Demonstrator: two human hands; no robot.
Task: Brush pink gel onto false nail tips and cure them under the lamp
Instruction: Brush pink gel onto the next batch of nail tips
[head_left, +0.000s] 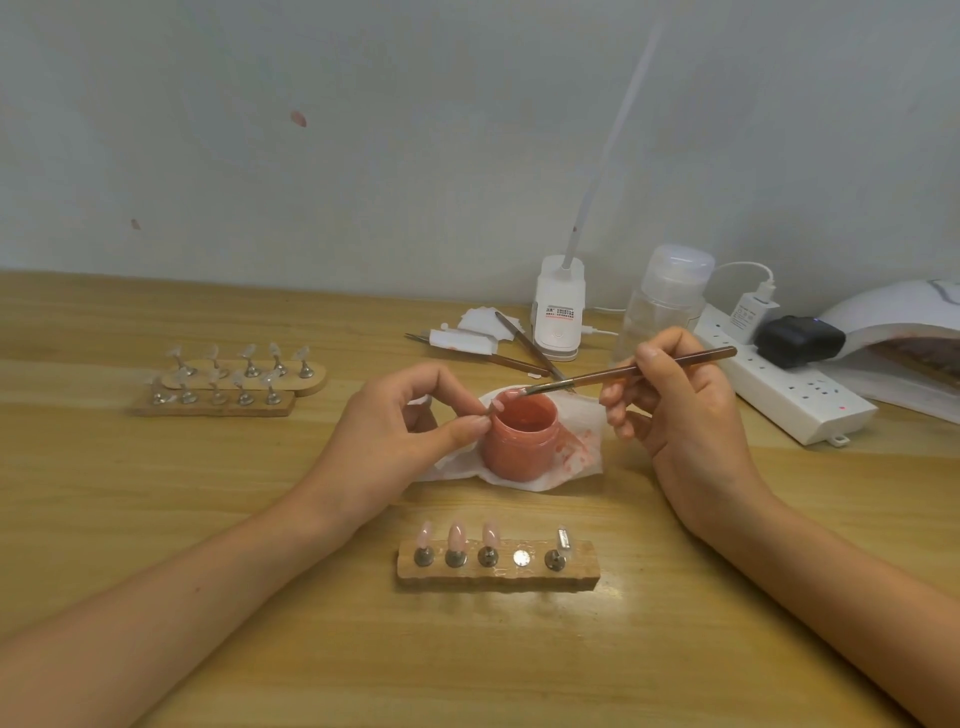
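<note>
Jar of pink gel (519, 436) noted open at the middle of the counter (156, 519), set on a white tissue (582, 415) blotched pink. Gel opaque, salmon-pink, smeared over the rim.

Brush (623, 371) is pinched in the right hand (685, 410) between thumb and fingers, bristles laid at the jar's far rim. Left hand (395, 431): thumb and forefinger pressed together on what appears to be a small nail tip (505, 396) held over the jar mouth; its stem is hidden by the fingers, which also cover the jar's left side.

Wooden holder (498, 574) near the front edge: three glossy pink tips (456, 535), one bare metal disc (521, 558), one uncoated tip (562, 538).

Two holders of clear tips (228, 384) toward the left edge. Curing lamp (904, 322) at the right edge, its opening partly blocked by a black plug (800, 340) on the power strip (795, 400). Spare brushes (524, 348) and a clear bottle (665, 296) along the back edge
</note>
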